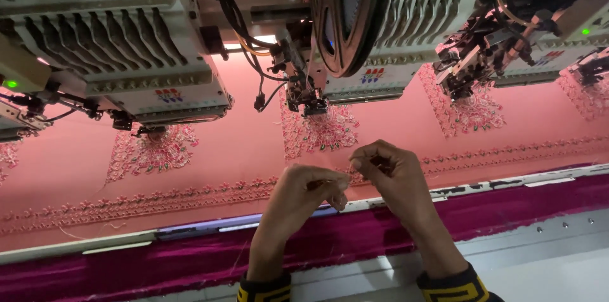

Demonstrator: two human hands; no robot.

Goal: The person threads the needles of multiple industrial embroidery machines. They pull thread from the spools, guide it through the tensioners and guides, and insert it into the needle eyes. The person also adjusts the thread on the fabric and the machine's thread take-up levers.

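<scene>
My left hand (303, 193) and my right hand (388, 170) are held close together over the near edge of a pink cloth (247, 143). Both pinch a fine thread (347, 172) between thumb and fingers, almost touching at the tips. The thread is barely visible. Straight beyond the hands, an embroidery machine head (304, 96) stands over a flower motif (320, 131) stitched in the cloth. My sleeves have black and yellow cuffs.
More machine heads (127, 54) (476, 67) hang over the cloth left and right, each above its own stitched motif. A round reel (346, 10) hangs at top centre. A magenta velvet strip (158, 261) and a white frame rail (507, 183) run along the near side.
</scene>
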